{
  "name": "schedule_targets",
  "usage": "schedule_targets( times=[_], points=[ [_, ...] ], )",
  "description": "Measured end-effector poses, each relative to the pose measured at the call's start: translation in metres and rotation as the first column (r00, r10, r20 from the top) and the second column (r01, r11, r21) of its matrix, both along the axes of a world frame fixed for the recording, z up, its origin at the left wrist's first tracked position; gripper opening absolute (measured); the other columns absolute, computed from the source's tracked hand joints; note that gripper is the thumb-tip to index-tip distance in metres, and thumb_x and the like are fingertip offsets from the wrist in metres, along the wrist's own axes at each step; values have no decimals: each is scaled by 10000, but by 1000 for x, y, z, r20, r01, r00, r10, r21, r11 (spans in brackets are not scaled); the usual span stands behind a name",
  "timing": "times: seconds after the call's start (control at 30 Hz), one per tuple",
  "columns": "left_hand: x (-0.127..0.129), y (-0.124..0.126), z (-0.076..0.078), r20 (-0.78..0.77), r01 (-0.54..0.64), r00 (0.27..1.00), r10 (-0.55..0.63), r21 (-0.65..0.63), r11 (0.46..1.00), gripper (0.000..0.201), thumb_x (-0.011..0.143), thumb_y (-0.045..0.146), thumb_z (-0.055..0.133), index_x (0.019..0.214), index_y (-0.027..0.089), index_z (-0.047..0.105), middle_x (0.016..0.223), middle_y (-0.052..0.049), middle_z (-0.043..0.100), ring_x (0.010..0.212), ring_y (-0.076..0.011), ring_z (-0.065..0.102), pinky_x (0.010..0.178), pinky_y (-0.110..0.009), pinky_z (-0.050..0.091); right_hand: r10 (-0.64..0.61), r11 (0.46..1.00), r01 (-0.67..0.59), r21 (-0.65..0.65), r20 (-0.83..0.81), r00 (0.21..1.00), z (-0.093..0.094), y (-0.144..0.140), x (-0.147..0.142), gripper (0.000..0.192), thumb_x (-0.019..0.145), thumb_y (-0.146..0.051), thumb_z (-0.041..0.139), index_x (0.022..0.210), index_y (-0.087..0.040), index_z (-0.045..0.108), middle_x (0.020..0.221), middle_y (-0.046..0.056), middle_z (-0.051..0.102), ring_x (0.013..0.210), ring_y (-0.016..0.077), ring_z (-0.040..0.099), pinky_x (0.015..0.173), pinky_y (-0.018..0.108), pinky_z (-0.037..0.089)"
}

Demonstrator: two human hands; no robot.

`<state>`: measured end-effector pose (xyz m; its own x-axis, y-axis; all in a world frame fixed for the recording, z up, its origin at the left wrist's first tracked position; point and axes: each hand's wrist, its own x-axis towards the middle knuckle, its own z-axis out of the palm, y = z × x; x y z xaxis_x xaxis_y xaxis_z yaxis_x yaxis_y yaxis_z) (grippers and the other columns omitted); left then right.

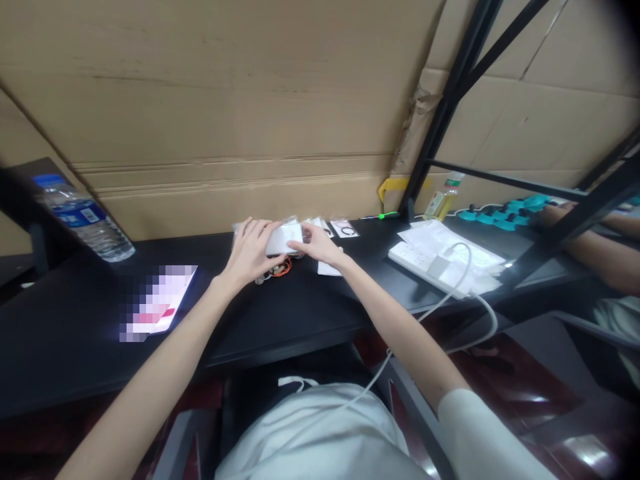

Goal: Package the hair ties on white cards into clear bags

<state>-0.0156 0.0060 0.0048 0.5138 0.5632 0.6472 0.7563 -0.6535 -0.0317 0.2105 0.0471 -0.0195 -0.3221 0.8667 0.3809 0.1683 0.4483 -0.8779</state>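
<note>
both hands are on the small white packet (284, 238) over the far edge of the black desk (75, 320), left hand (250, 250) wrapped round its left end and right hand (320, 245) pinching the right, so i'd grip gently and keep it flat above the orange bands (284, 268).
</note>
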Motion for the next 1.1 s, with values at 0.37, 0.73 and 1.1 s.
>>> schedule_targets(
  times=[0.37,0.73,1.1],
  points=[
    [-4,5,-2,-11,6,1000,-6,0,1000,679,924,517,668,1498,194,505,1413,-162,608,1351,-341,561,1288,-572,224,-3,998,7,58,-68,998,6,1,1,363,778,-419,828,1004,-185,666,905,45,686,791,184,669,666,311,600],
    [2,2,-2,-25,55,998,-55,-17,998,672,905,425,700,1497,181,496,1399,-163,633,1304,-349,587,1261,-581,280,39,999,-37,36,-62,997,0,4,-1,423,750,-487,860,982,-206,645,884,30,678,738,173,657,626,311,593],
    [4,-2,1,7,119,993,-119,-45,992,585,917,369,689,1449,188,527,1400,-164,629,1258,-348,613,1087,-505,486,19,996,-23,92,40,999,-1,5,0,362,797,-452,827,974,-179,669,916,47,687,718,148,625,640,292,547]
  ],
)
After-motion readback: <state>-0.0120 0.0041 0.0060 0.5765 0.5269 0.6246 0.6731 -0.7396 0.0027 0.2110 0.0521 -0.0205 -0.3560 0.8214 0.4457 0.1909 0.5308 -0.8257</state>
